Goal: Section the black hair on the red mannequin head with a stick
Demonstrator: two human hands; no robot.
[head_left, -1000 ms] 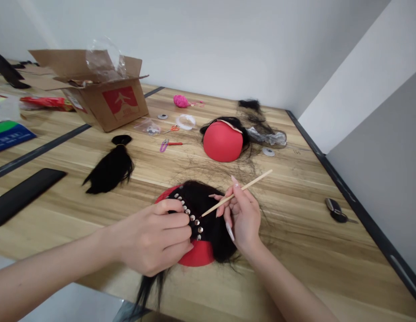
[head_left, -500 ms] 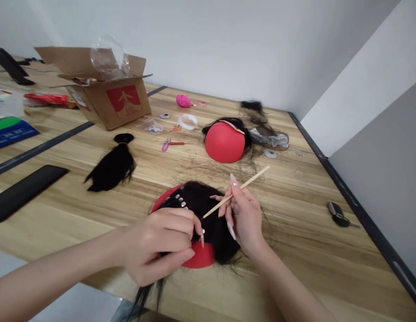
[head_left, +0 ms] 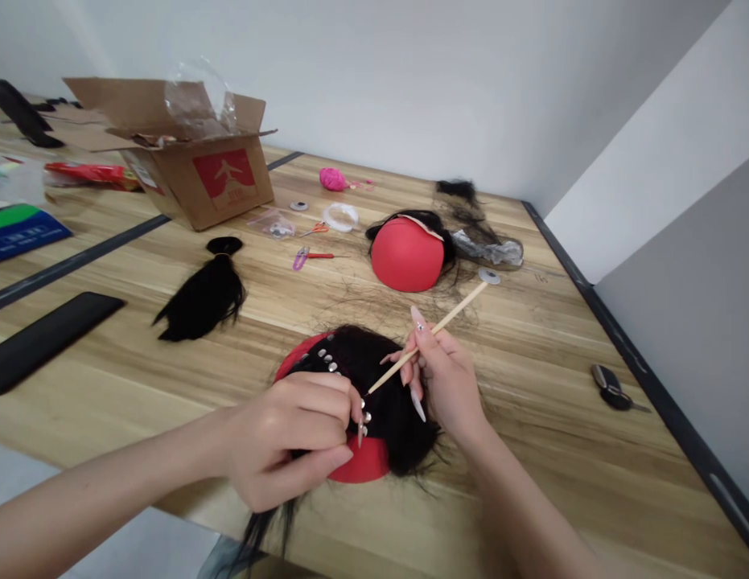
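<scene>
A red dome-shaped form sits near the table's front, draped in black hair, with a row of silvery pins along the hairpiece. My left hand is closed over its left side, fingers curled at the pins; a lock of black hair trails below it. Between the thumb and fingers of my right hand is a thin wooden-handled hook needle, slanting down to the left. Its fine tip meets the hair beside my left fingertips.
Farther back stands a second red dome with hair. Orange scissors, a white tape roll and pink yarn lie behind. On the left are a hair bundle, a black slab and a cardboard box; a car key lies right.
The hook needle's tip has shifted slightly by my left fingers, and more silvery pins show beside them. My left hand stays in almost the same place. The view has tilted a little.
</scene>
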